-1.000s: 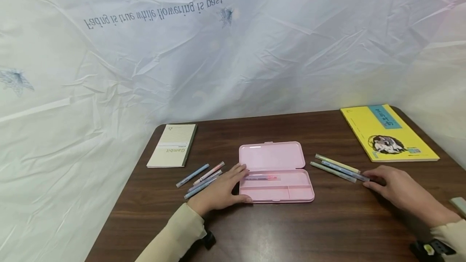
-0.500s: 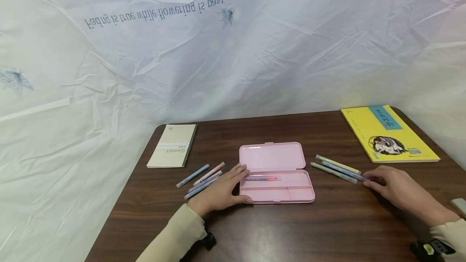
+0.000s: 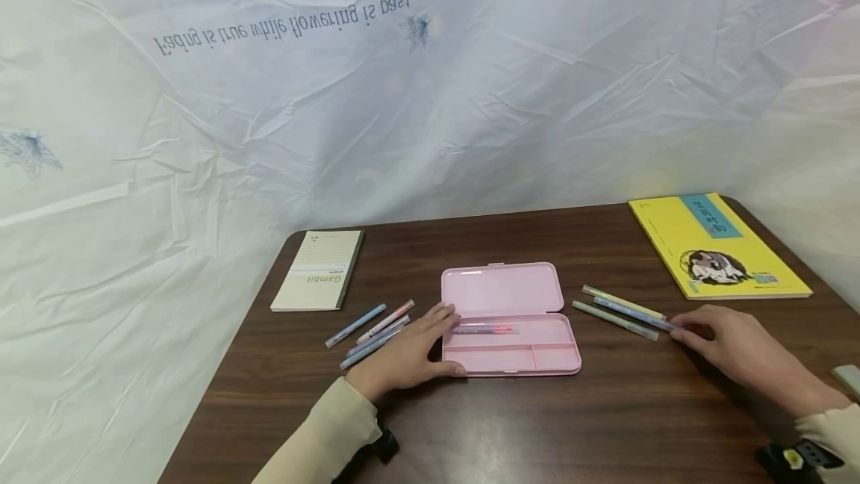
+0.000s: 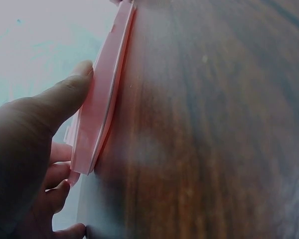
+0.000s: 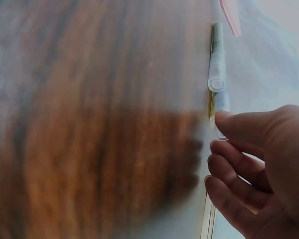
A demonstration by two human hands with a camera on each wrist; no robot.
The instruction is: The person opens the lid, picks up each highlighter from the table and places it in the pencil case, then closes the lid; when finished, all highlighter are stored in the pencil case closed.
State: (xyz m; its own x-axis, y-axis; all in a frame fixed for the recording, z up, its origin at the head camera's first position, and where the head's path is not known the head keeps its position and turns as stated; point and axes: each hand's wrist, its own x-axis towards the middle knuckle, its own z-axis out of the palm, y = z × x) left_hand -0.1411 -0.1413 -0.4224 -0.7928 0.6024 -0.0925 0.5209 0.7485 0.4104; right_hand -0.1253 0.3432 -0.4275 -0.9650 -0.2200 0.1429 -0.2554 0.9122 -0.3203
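In the head view my left hand (image 3: 406,349) holds the left end of an open pink pencil case (image 3: 556,355). Its thumb lies along the front edge and its fingers reach over the left side. The left wrist view has the thumb against the pink wall of the case. A pen (image 3: 484,329) with pink-red ends lies in the long back compartment. To the right, my right hand (image 3: 732,342) pinches the near end of a blue capped pen (image 3: 628,311) between thumb and index finger. That pen lies between a yellow pen (image 3: 618,300) and a grey-green pen (image 3: 611,320).
Several pens (image 3: 356,325), blue and pink, lie left of the case, partly behind the left hand. A Gambit notepad (image 3: 312,275) sits at the back left, a yellow book (image 3: 719,249) at the back right. A pale object (image 3: 848,378) shows at the right edge.
Both hands stay in nearly the same place. The right fingers remain at the end of the blue pen, and the pens and case have not visibly moved.
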